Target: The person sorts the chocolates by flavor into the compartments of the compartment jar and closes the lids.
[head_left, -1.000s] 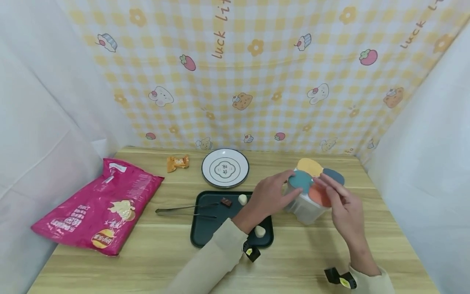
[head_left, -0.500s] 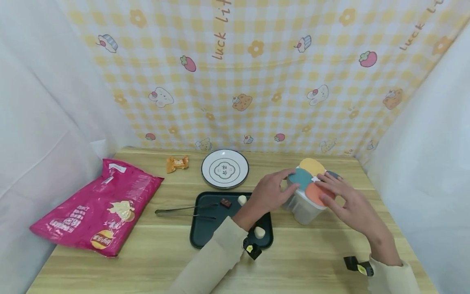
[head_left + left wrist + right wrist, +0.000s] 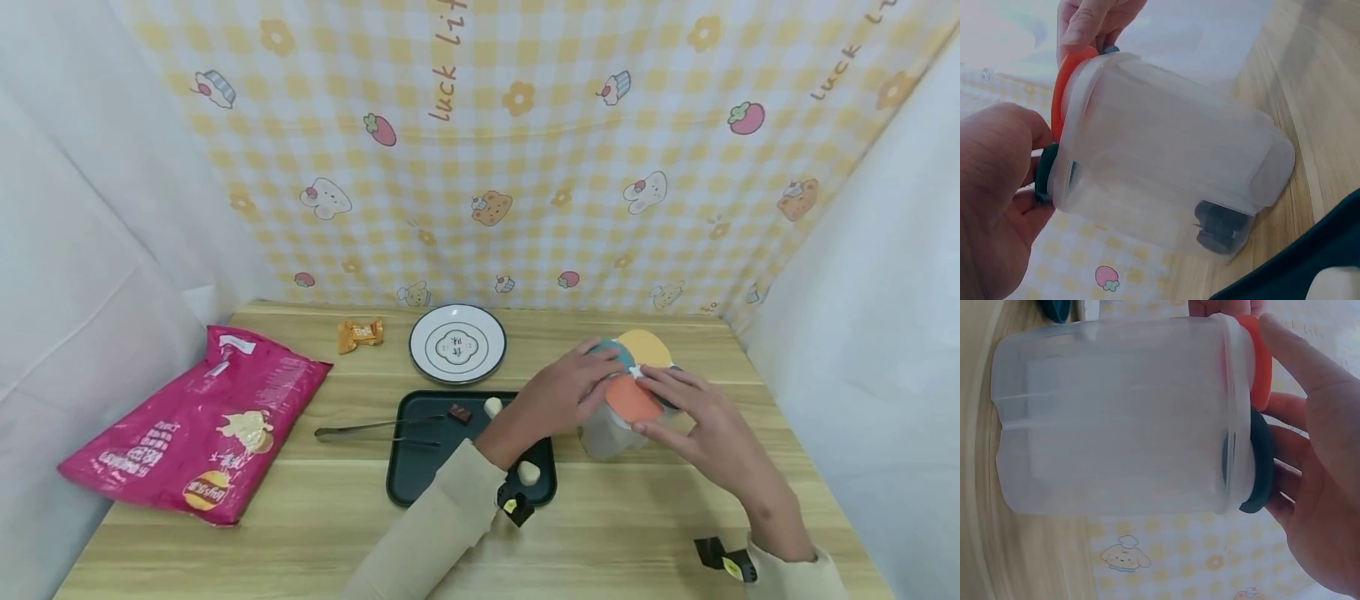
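A translucent plastic container (image 3: 600, 437) with a four-lobed coloured lid (image 3: 628, 398) stands tilted on the wooden table, right of centre. My left hand (image 3: 566, 392) pinches the teal lobe (image 3: 1044, 178) between thumb and fingers. My right hand (image 3: 690, 417) lies over the lid's right side, its thumb and fingers gripping the orange lobe (image 3: 1261, 359). In the left wrist view the container (image 3: 1172, 169) leans on its lower edge, and a dark piece (image 3: 1216, 226) shows through its wall near the bottom. The right wrist view shows the container (image 3: 1116, 412) sideways, with my right hand (image 3: 1316, 487) behind the lid.
A dark tray (image 3: 420, 471) to the left holds metal tongs (image 3: 375, 431), a brown piece (image 3: 461, 412) and two white pieces (image 3: 528, 472). Behind it sit a white plate (image 3: 457, 343) and an orange wrapped snack (image 3: 362, 333). A pink crisp bag (image 3: 195, 425) lies far left.
My right hand has come down over the lid from its right edge. The container has tipped and turned, so the orange lobe now faces front, and my left hand has closed further over the teal lobe.
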The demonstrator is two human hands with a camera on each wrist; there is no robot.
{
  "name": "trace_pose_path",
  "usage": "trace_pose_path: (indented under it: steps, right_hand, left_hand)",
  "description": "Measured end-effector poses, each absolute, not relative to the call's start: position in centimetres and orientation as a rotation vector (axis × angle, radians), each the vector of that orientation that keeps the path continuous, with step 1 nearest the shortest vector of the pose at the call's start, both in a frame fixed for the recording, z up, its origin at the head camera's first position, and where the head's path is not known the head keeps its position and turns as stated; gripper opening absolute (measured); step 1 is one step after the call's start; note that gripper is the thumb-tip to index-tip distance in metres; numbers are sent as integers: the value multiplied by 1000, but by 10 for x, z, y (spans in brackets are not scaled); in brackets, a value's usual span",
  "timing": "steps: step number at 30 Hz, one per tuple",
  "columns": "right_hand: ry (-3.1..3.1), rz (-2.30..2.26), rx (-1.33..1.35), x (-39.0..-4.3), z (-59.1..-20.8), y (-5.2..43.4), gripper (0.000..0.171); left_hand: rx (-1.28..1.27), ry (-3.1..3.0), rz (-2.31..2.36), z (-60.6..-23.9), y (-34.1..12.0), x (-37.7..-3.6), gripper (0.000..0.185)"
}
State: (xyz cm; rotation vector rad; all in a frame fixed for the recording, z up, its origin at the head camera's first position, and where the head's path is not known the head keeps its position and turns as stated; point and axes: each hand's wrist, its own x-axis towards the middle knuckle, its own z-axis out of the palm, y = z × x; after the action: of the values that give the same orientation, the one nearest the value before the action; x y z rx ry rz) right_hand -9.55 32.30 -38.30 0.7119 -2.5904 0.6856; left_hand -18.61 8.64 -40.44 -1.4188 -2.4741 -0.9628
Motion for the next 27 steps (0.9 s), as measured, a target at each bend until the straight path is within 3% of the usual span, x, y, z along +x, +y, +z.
trace_pose_path:
  steps: [6,11,20,27]
  right_hand:
    - [-2529,737,723,-98,-394,326,67]
    - [-2434,768,774,-100,-405,328,59]
    - [-2432,726,709,-100,-410,327,56]
    - [-2447,746,641,-99,-410,325,42]
  left_hand:
    - [-1653,-2491,-1005,-408,78,-195,50]
    - [-1705,-2433,-1010,-412,77,-201,60]
    - [-1661,-2347,-986,-417,80,-200,53]
    - [-1579,-2378,-1022,-413,83,-197,43]
